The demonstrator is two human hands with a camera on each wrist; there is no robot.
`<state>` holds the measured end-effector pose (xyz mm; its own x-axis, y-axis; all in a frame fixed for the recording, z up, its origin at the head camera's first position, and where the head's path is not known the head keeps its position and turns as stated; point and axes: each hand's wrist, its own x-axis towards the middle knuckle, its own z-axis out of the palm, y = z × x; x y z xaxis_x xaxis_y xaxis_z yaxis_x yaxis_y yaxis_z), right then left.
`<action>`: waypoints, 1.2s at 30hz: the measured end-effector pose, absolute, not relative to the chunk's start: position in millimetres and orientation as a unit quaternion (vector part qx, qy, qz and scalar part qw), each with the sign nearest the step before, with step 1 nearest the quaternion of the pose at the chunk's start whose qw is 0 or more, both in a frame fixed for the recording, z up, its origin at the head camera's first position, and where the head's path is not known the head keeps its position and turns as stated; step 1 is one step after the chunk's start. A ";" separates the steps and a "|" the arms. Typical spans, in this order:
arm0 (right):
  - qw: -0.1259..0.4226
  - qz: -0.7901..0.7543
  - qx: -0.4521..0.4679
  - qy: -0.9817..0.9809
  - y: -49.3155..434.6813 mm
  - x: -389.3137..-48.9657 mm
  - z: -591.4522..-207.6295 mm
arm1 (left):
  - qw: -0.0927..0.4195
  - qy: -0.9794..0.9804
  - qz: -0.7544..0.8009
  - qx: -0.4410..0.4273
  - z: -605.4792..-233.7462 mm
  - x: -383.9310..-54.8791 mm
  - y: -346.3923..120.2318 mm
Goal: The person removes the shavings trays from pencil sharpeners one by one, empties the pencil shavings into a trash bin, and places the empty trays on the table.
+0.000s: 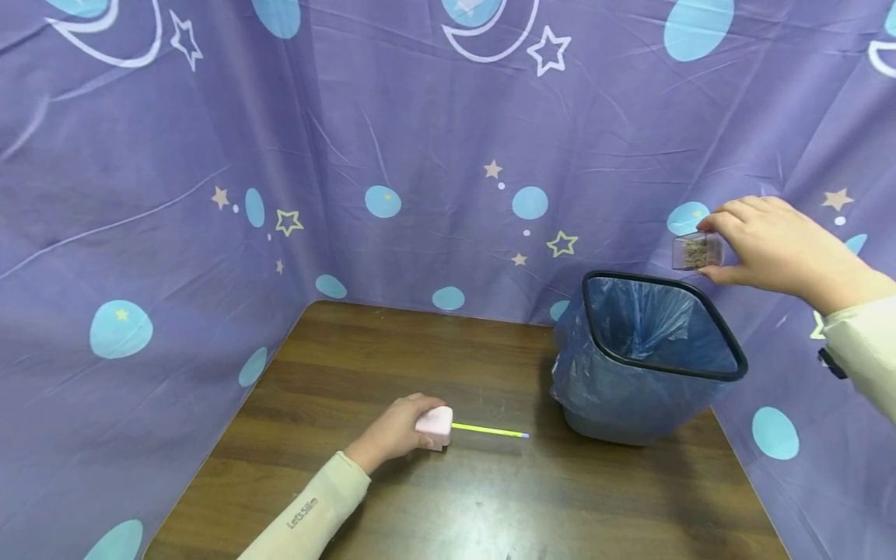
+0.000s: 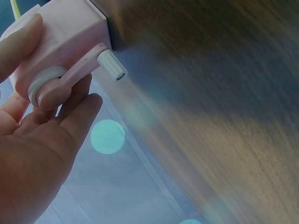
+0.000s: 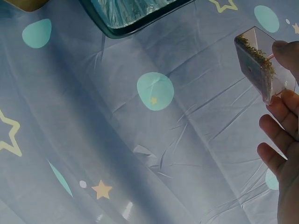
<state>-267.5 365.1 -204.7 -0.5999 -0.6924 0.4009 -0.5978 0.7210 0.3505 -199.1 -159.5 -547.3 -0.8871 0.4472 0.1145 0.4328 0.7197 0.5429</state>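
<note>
My left hand (image 1: 397,429) grips a pink hand-crank pencil sharpener (image 1: 435,426) low over the table. In the left wrist view its crank arm and white knob (image 2: 112,65) face outward. A yellow-green pencil (image 1: 486,429) extends to the right from the sharpener; the end inside is hidden. My right hand (image 1: 787,245) pinches a clear shavings drawer (image 1: 697,253) between thumb and fingers, above the far right rim of a waste bin (image 1: 630,397). Brown shavings (image 3: 258,55) lie inside the drawer in the right wrist view.
The bin has a black rim and a bluish plastic liner (image 1: 640,311), and stands at the right of the brown wooden table (image 1: 378,350). A purple curtain (image 1: 434,140) with stars and moons hangs behind and along the sides.
</note>
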 end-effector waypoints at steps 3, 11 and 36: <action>0.262 -0.098 0.366 -0.888 365.2 -267.0 -203.3 | 0.015 0.928 0.287 0.236 -547.2 -199.7 -159.2; 0.272 -0.102 0.380 -0.878 367.9 -268.8 -199.3 | 0.018 0.930 0.284 0.234 -547.8 -200.4 -158.6; 0.260 -0.125 0.389 -0.875 371.4 -267.2 -201.2 | 0.014 0.930 0.287 0.231 -547.6 -198.6 -159.4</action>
